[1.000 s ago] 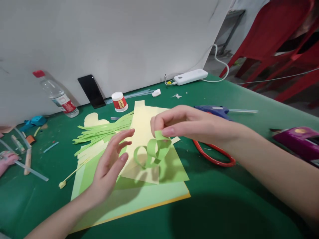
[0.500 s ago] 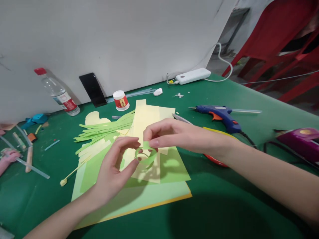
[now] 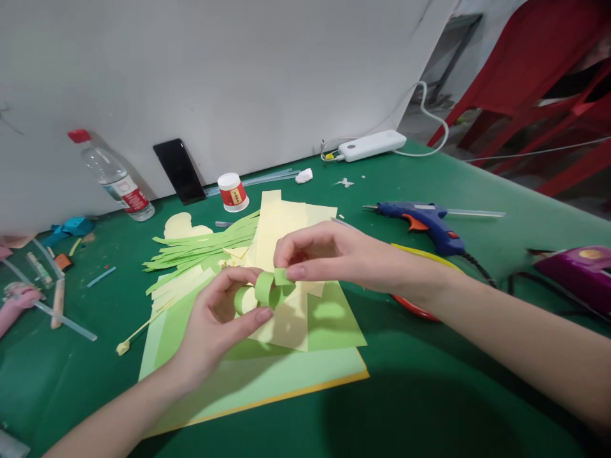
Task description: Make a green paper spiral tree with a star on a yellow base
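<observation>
Both of my hands hold a small chain of green paper loops (image 3: 261, 291) above a stack of yellow and green paper sheets (image 3: 296, 331). My left hand (image 3: 217, 324) curls its thumb and fingers round the loops from the left. My right hand (image 3: 324, 254) pinches the free end of the green strip between thumb and forefinger. A fan of cut green paper strips (image 3: 200, 249) lies just behind the hands.
On the green table lie a blue glue gun (image 3: 424, 219), red-handled scissors (image 3: 410, 305), a white glue pot (image 3: 232, 191), a water bottle (image 3: 114, 178), a black phone (image 3: 180, 170), a white power strip (image 3: 370, 146), a purple box (image 3: 577, 273) and glue sticks (image 3: 62, 321). Red chairs (image 3: 525, 76) stand behind.
My left hand has gone from open beside the loops to gripping them. My right hand has come down and nearer, still pinching the strip end. The loops are now turned more upright.
</observation>
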A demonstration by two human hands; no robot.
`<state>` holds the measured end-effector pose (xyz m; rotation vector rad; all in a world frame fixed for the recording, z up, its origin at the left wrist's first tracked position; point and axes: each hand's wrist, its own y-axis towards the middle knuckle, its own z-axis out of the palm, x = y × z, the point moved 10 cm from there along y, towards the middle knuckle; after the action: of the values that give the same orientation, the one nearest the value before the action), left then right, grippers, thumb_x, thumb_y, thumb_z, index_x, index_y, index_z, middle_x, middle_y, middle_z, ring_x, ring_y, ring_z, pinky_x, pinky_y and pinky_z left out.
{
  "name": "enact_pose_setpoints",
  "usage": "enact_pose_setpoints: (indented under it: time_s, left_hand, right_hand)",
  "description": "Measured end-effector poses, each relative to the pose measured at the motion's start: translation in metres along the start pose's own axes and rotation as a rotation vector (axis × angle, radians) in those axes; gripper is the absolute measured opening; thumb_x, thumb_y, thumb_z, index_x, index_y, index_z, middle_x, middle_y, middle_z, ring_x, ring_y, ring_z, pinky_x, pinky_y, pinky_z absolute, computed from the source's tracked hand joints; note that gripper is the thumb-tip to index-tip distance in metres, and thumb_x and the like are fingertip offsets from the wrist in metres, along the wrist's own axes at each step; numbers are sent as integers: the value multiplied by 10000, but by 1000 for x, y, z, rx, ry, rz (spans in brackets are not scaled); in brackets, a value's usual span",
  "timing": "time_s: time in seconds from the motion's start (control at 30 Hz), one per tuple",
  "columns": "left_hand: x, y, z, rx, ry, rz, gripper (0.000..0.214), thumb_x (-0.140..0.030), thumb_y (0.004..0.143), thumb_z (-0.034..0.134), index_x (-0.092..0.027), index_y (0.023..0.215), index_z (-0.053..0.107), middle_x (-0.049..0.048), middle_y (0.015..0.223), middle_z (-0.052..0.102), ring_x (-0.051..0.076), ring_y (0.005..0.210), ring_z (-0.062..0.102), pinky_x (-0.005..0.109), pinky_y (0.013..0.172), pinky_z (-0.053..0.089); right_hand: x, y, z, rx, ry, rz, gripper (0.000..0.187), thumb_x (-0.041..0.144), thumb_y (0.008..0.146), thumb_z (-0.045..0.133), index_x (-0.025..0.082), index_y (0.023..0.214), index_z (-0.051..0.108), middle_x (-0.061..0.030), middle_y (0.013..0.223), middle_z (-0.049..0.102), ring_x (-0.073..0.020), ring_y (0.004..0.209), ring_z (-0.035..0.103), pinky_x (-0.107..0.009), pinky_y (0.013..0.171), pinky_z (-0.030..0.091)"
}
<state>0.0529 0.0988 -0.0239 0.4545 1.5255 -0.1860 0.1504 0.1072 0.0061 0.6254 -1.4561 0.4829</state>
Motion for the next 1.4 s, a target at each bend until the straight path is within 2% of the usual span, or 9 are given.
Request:
enact_pose_setpoints:
  time_s: [0.23, 0.4, 0.5, 0.6, 0.73, 0.83, 0.97, 1.13, 1.4]
  left_hand:
    - [-11, 0, 0, 11, 76, 146, 89, -183, 714, 711, -260, 738, 674, -9, 825, 595, 144, 848, 548, 282, 754, 446]
    - [-56, -15, 4, -17, 470, 604, 122, -124, 739, 671, -231, 793, 647, -15, 775, 561, 132, 782, 508, 351, 892, 396]
    - [-73, -27, 15, 9, 741, 819, 172, -69, 712, 669, -214, 792, 624, -17, 758, 567, 138, 745, 498, 399, 926, 371]
    - [-78, -32, 21, 10, 882, 885, 214, -51, 684, 676, -224, 795, 616, -22, 724, 561, 150, 728, 487, 414, 916, 377]
    - [-73, -30, 18, -28, 856, 793, 138, -213, 704, 707, -268, 764, 596, -28, 676, 533, 166, 707, 461, 414, 926, 352]
    - [-66, -27, 1, -116, 592, 657, 151, -434, 758, 623, -291, 778, 580, -18, 666, 490, 179, 684, 438, 416, 931, 331]
    - [-43, -12, -6, -77, 307, 374, 163, -309, 890, 439, -277, 869, 597, 20, 798, 550, 190, 820, 482, 360, 904, 354]
    - [-10, 0, 6, 87, 228, 24, 191, -296, 878, 490, -274, 965, 659, 28, 1031, 636, 200, 998, 545, 314, 877, 409]
    - [5, -1, 13, 164, 48, -93, 240, -407, 777, 623, -273, 965, 689, 42, 1016, 679, 220, 943, 607, 349, 840, 458]
  right_hand:
    - [2, 0, -9, -124, -60, -49, 139, 215, 806, 563, 150, 928, 581, 16, 748, 558, -69, 705, 521, -202, 622, 409]
    - [30, -12, -19, -348, -442, -221, 115, 237, 768, 605, 135, 821, 602, -6, 740, 579, -76, 634, 474, -216, 552, 394]
    - [46, -19, -4, -332, -657, -393, 100, 178, 727, 649, 120, 794, 602, -11, 721, 599, -75, 633, 476, -211, 569, 413]
    - [54, -25, 12, -294, -780, -525, 34, 137, 753, 622, 127, 781, 606, -20, 728, 615, -85, 687, 527, -209, 602, 437]
    - [57, -28, 20, -300, -829, -562, 87, 129, 801, 560, 160, 737, 612, -24, 729, 611, -96, 709, 553, -221, 630, 448]
    - [56, -25, 14, -288, -757, -496, 110, 136, 808, 552, 183, 728, 611, -15, 720, 615, -104, 706, 555, -232, 621, 441]
    - [45, -17, 7, -215, -546, -419, 85, 142, 802, 569, 179, 744, 620, -5, 740, 616, -99, 688, 535, -238, 595, 417]
    - [24, -6, 7, -115, -393, -332, 59, 161, 797, 588, 143, 769, 636, -14, 779, 586, -94, 716, 518, -243, 605, 383]
    - [13, -2, 9, -93, -350, -255, 44, 158, 781, 598, 159, 772, 641, -9, 788, 540, -97, 714, 479, -243, 615, 362]
